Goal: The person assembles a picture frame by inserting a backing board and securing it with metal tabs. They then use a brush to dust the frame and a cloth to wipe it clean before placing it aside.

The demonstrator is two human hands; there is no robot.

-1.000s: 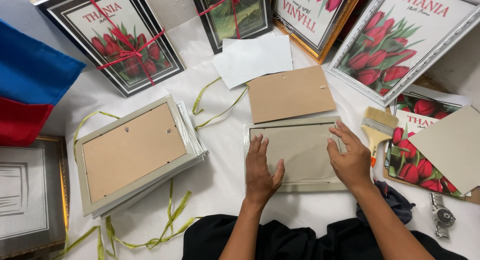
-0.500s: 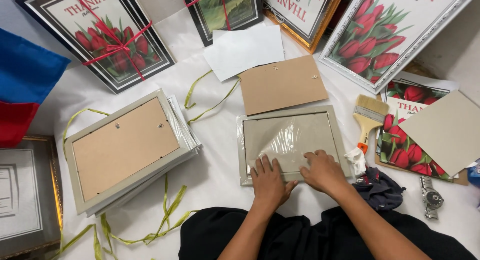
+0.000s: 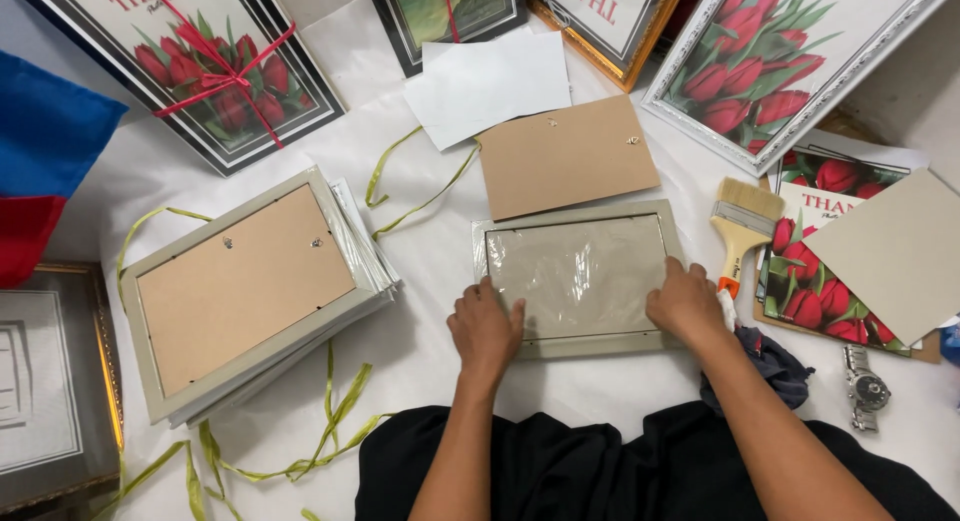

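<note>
White tabletop [image 3: 440, 271]; both hands' fingers [image 3: 500, 303] seemingly flat on grey frame [image 3: 578, 279].

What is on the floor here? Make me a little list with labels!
left hand: flat on the near left corner of the grey frame
right hand: flat on the frame's near right corner
inside frame: crinkly clear plastic
behind frame: brown backing board, white paper
right of frame: paintbrush, wristwatch
left of frame: stack of frames, green ribbons
</note>
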